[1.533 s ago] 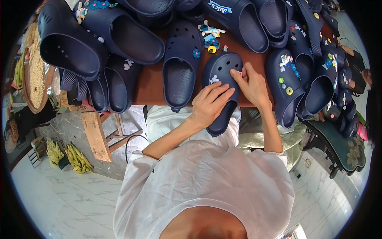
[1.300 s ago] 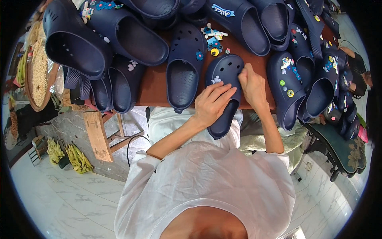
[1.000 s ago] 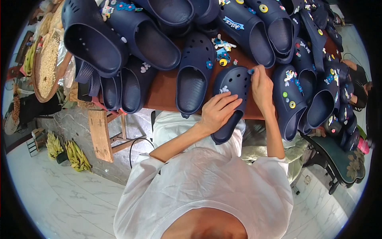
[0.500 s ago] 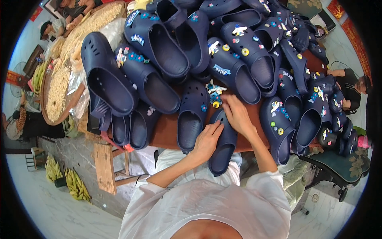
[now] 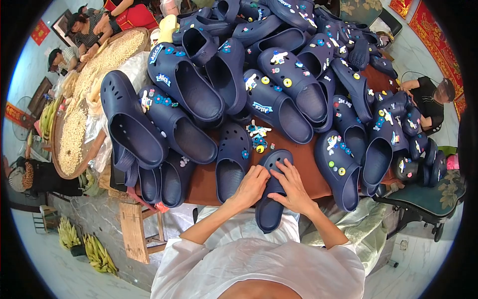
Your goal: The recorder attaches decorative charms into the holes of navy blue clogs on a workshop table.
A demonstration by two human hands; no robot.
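Note:
A navy foam clog with holes in its toe lies at the table's front edge, its heel over my lap. My left hand is closed on its left side, fingertips bunched at the upper. Across its right side lies my right hand, fingers bent over the toe and thumb against the opening's rim. What may be under the fingertips is hidden. Just beyond the toe, a small heap of colourful shoe charms rests on the brown tabletop. Left of them stands another navy clog with a blue flower charm.
Many navy clogs, several with charms, are piled across the table, including a decorated clog on the right. A round tray of pale kernels stands at left, with people behind it. A wooden stool and a green chair flank me.
My right hand has drawn back from the charm heap onto the clog. The clog's toe has come clear of the heap, and the camera view has shifted.

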